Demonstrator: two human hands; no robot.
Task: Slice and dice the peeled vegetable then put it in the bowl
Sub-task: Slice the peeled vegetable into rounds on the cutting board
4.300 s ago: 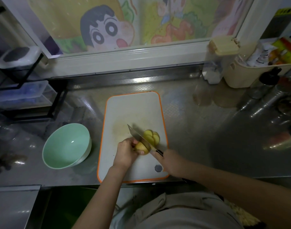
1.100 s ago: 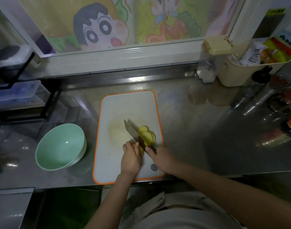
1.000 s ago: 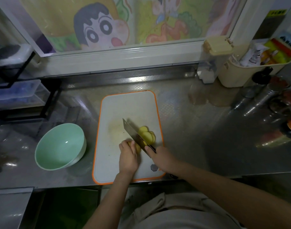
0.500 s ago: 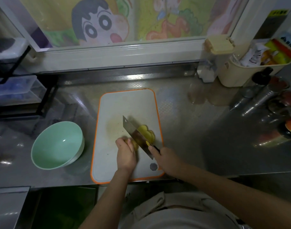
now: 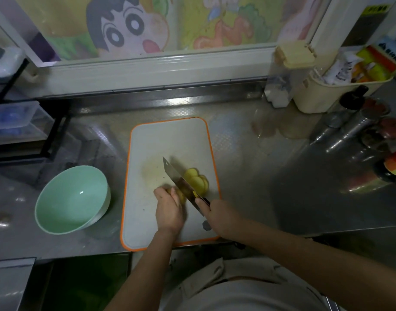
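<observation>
Yellow vegetable (image 5: 181, 195) gripped under left hand (image 5: 170, 209) — knife (image 5: 178, 178) (gripped, right hand (image 5: 219, 217)) beside fingertips (image 5: 164, 191).

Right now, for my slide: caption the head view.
Left hand steadies vegetable, right hand slices it with knife; bowl empty.

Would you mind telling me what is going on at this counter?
A person is slicing at the cutting board. The left hand holds the peeled vegetable, while the right hand grips the cleaver, its blade set against the vegetable. Cut slices lie to the blade's right. The green bowl holds nothing.
</observation>
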